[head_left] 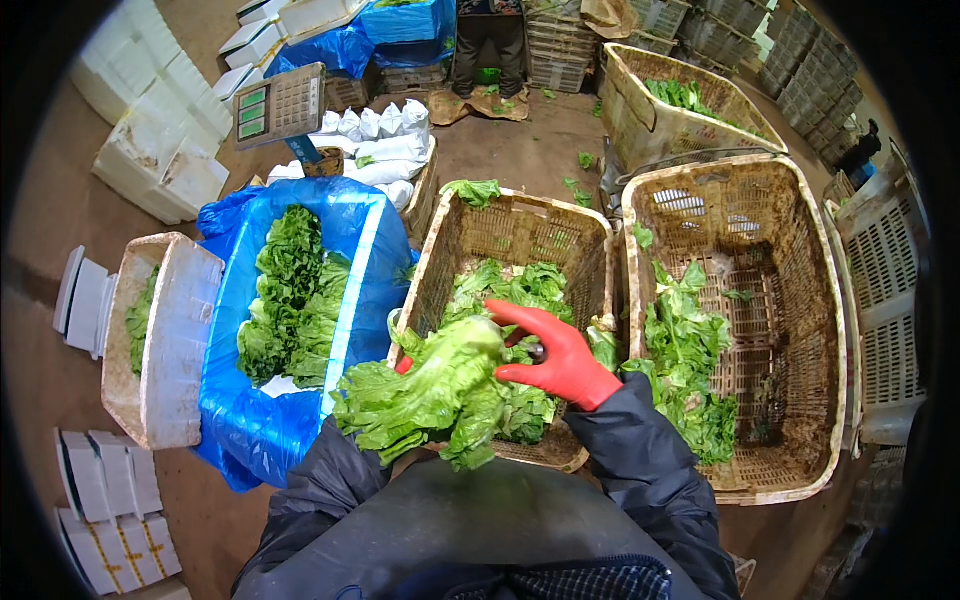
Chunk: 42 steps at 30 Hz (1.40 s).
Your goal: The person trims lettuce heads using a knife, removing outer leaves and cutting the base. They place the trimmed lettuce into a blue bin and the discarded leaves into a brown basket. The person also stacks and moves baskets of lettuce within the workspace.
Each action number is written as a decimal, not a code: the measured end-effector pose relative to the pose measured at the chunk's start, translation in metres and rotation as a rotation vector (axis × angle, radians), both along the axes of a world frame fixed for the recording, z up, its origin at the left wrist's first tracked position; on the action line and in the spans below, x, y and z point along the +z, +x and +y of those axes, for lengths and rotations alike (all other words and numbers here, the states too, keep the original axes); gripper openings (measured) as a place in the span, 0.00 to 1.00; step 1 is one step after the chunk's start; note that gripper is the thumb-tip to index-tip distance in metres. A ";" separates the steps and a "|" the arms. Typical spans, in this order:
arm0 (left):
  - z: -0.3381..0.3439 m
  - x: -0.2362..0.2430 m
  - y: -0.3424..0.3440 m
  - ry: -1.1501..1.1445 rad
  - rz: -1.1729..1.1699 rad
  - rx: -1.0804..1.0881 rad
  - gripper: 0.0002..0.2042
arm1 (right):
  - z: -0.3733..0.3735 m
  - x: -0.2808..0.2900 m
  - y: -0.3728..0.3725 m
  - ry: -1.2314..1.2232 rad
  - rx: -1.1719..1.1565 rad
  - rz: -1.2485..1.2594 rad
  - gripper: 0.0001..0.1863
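My left hand (404,365), in a red glove and mostly hidden by leaves, holds a lettuce head (420,390) over the front of the middle crate (430,260). My right hand (535,350), also red-gloved, curls beside the pale stem end, gripping a small dark object (538,353), apparently a knife, largely hidden. More loose lettuce (540,288) lies in the middle crate. At left, a blue-lined box (365,280) holds rows of lettuce (290,300). The right crate (785,330) has leaves (690,400) along its left side.
A white foam box (175,330) stands far left. Behind are a scale (280,110), white bags (385,150), another leaf-filled crate (630,100) and a person's legs (480,55). Stacked foam boxes (150,150) and baskets (880,280) line the sides.
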<state>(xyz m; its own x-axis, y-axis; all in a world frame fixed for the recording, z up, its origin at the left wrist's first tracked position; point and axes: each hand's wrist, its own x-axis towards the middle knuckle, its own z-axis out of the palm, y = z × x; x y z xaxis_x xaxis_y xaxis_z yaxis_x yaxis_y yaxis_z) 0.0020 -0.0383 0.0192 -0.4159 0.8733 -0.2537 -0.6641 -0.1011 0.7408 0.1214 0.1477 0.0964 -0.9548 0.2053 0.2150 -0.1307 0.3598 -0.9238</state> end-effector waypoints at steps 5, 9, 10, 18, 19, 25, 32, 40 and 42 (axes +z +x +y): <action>0.001 0.007 0.003 0.009 0.040 -0.029 0.23 | 0.017 -0.032 -0.008 -0.660 -0.032 -0.188 0.13; -0.008 0.008 0.001 0.009 0.065 0.010 0.24 | 0.041 -0.104 -0.007 -0.066 -0.262 -0.591 0.28; -0.016 0.007 0.000 0.007 0.073 0.034 0.24 | 0.036 -0.113 -0.009 0.628 -0.257 -0.594 0.31; -0.136 0.022 -0.096 -0.013 0.215 0.352 0.26 | 0.010 -0.134 -0.023 0.177 -0.151 -0.545 0.27; -0.179 0.024 -0.122 -0.078 0.236 0.506 0.27 | 0.018 -0.145 -0.012 0.164 -0.171 -0.611 0.27; -0.414 -0.125 -0.240 -1.161 0.673 1.220 0.36 | 0.049 -0.194 0.057 0.192 -0.367 -0.869 0.28; -0.324 -0.206 -0.262 -1.031 0.708 1.479 0.41 | -0.025 -0.164 0.029 -0.131 -0.264 -0.946 0.23; -0.377 -0.229 -0.282 -0.906 0.524 1.301 0.40 | -0.026 -0.175 0.016 -0.143 -0.162 -1.150 0.25; -0.385 -0.236 -0.283 -1.088 0.680 1.260 0.43 | -0.024 -0.176 0.019 -0.146 -0.173 -1.087 0.25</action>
